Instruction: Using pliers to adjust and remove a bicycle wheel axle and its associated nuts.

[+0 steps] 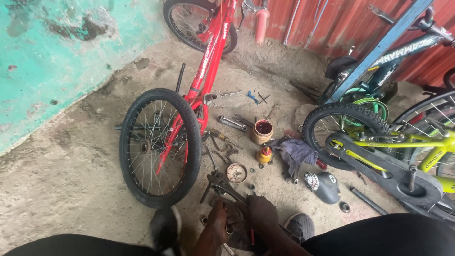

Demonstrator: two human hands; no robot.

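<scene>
Both hands, left hand (219,226) and right hand (259,214), pinch a small metal part (229,230) low between the knees over the floor (71,180); greasy fingers could drop it among the loose bearings (251,187).

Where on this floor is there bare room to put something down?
Bare concrete lies left of the red bicycle's wheel, toward the turquoise wall. Another patch sits between the black cap and the right leg. It is crowded between the two bicycles: wrenches, tin can, rag, and around both hands.
</scene>
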